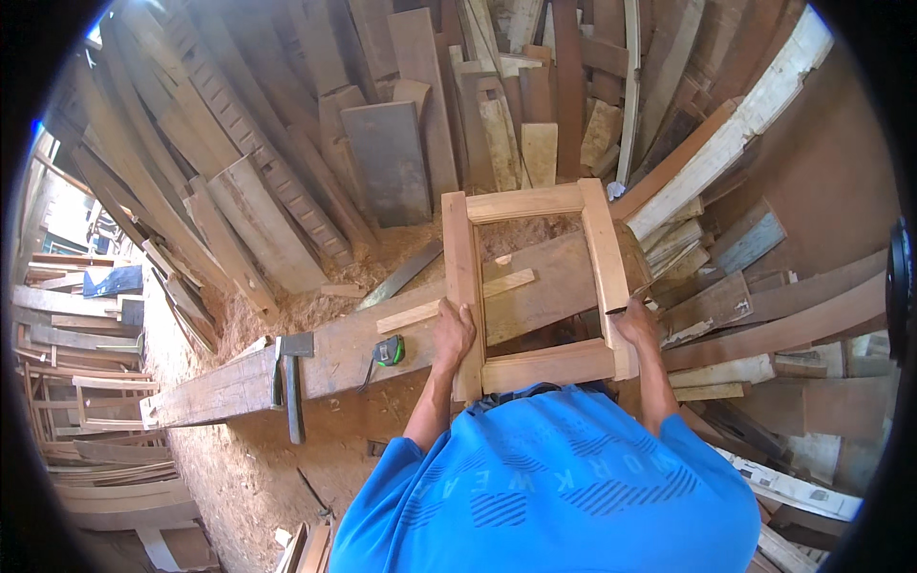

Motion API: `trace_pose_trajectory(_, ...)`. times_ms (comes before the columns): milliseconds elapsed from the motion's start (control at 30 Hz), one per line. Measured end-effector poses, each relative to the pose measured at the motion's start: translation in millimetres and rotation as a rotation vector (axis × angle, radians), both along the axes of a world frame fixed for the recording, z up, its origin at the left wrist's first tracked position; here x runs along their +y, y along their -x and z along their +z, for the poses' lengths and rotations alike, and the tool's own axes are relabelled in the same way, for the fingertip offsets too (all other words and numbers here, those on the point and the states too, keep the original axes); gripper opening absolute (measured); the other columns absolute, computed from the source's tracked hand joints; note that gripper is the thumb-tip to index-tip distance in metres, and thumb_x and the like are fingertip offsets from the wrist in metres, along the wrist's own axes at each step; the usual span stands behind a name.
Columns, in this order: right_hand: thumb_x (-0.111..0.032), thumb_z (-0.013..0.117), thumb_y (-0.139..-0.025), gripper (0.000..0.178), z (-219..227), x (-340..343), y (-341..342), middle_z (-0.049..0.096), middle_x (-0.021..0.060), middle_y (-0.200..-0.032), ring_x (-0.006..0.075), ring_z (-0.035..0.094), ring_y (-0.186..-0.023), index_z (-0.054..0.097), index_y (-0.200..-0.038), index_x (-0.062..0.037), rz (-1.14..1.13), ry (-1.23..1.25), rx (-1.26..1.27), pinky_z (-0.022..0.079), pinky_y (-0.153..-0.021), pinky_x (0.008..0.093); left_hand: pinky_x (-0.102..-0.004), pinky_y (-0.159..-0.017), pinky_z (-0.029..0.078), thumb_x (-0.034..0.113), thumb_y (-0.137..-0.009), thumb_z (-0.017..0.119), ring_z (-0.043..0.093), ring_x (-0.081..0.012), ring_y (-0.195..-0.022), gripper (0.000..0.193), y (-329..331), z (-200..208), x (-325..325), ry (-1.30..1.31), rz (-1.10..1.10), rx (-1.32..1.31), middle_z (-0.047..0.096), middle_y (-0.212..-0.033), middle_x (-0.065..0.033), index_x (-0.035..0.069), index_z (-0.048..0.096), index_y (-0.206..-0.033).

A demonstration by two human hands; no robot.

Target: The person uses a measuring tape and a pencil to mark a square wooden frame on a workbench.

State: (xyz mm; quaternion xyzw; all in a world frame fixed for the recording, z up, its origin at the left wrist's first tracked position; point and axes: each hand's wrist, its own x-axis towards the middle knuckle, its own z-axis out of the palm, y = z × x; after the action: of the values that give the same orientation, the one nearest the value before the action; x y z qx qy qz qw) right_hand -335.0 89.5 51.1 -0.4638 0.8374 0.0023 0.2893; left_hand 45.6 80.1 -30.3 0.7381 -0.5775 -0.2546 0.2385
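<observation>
A rectangular wooden frame [528,201] with an open middle is held up in front of my body, over a thick plank bench. My left hand [454,334] is closed round its left side piece, low down. On the opposite side piece, my right hand [637,326] grips at about the same height. A thin dark thing pokes out at the right fingers; its kind is too small to tell. Beneath the frame, a pale wooden strip [420,313] lies on the bench [248,385]. Left of the strip sits a green and black tape measure [389,350].
A hammer-like tool [293,382] with a dark head rests across the bench's left part, its handle hanging over the near edge. Boards [390,162] lean along the back. More timber [802,325] is stacked at right, and wood pieces [95,382] at left. Shavings [229,325] cover the floor.
</observation>
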Motion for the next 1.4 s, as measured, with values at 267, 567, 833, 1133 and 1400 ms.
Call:
trace_pose_trajectory(267, -0.037, 0.069, -0.088, 0.054, -25, 1, 10, 0.068, 0.0338, -0.12, 0.0454, 0.066, -0.116, 0.066, -0.124, 0.003, 0.052, 0.073, 0.014, 0.053, -0.099, 0.0521, -0.0612, -0.085, 0.052, 0.033, -0.104, 0.051, 0.064, -0.0576, -0.1, 0.056, -1, 5, -1, -0.007, -0.018, -0.025, 0.063, -0.111, -0.0433, -0.012, 0.04, -0.135)
trace_pose_trajectory(567, -0.034, 0.076, -0.086, 0.05, -32, 2, 10, 0.07, 0.0268, -0.121, 0.042, 0.067, -0.116, 0.066, -0.121, 0.0, 0.012, 0.073, 0.05, 0.053, -0.099, 0.0488, -0.0598, -0.088, 0.052, 0.034, -0.103, 0.052, 0.064, -0.0572, -0.103, 0.061, -3, 1, 0, -0.04, -0.01, -0.007, 0.062, -0.114, -0.0436, -0.014, 0.039, -0.139)
trace_pose_trajectory(833, -0.034, 0.074, -0.086, 0.05, -31, 3, 11, 0.07, 0.0292, -0.119, 0.0427, 0.067, -0.115, 0.065, -0.12, 0.0019, 0.047, 0.079, 0.075, 0.053, -0.098, 0.0502, -0.0602, -0.088, 0.052, 0.034, -0.102, 0.053, 0.064, -0.0569, -0.103, 0.062, -2, 0, 0, -0.027, 0.011, 0.039, 0.063, -0.114, -0.0429, -0.012, 0.038, -0.141)
trace_pose_trajectory(1133, -0.033, 0.071, -0.087, 0.058, -50, 1, 24, 0.068, 0.0304, -0.124, 0.044, 0.066, -0.118, 0.059, -0.132, 0.0018, 0.042, 0.039, 0.05, 0.052, -0.101, 0.0508, -0.0613, -0.088, 0.052, 0.038, -0.102, 0.052, 0.064, -0.059, -0.102, 0.064, 1, 8, -4, -0.125, -0.02, 0.012, 0.063, -0.114, -0.0434, -0.012, 0.039, -0.14)
trace_pose_trajectory(1400, -0.034, 0.074, -0.088, 0.051, -56, 3, 22, 0.071, 0.0272, -0.119, 0.0421, 0.066, -0.117, 0.063, -0.125, -0.0013, 0.037, 0.094, 0.072, 0.053, -0.099, 0.0485, -0.0612, -0.088, 0.052, 0.037, -0.102, 0.053, 0.064, -0.0586, -0.102, 0.063, 2, 15, -2, -0.122, -0.003, -0.015, 0.063, -0.112, -0.0425, -0.012, 0.04, -0.139)
